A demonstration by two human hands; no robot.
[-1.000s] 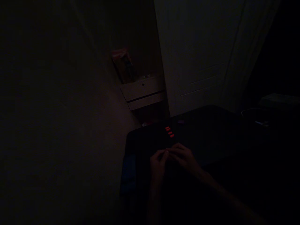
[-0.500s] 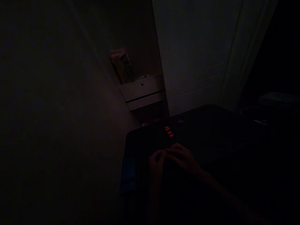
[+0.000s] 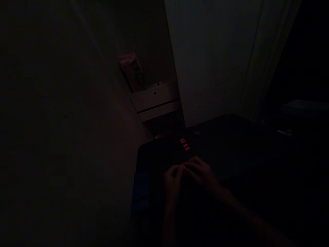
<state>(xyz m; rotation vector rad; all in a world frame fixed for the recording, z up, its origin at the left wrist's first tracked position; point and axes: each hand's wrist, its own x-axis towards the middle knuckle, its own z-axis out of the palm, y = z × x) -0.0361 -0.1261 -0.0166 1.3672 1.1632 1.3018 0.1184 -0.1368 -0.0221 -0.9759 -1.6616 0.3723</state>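
Observation:
In the dim light my left hand (image 3: 172, 175) and my right hand (image 3: 199, 170) meet fingertip to fingertip above a dark table (image 3: 218, 144). Both are closed in a pinch. Whatever lies between the fingertips is too small and dark to make out. Just beyond my hands, several small red pieces (image 3: 184, 144) lie in a short slanting row on the table. Farther back sits a small purple piece (image 3: 196, 132).
A dark blue flat rectangular object (image 3: 140, 192) lies at the table's left edge. Behind the table stand a drawer unit (image 3: 156, 99) with a reddish packet (image 3: 132, 72) on it, and a pale panel (image 3: 210, 61). A thin white cable (image 3: 272, 118) curves at right.
My hands have shifted very slightly, with the fingertips still together. The view has moved a little. The red pieces stay in their row.

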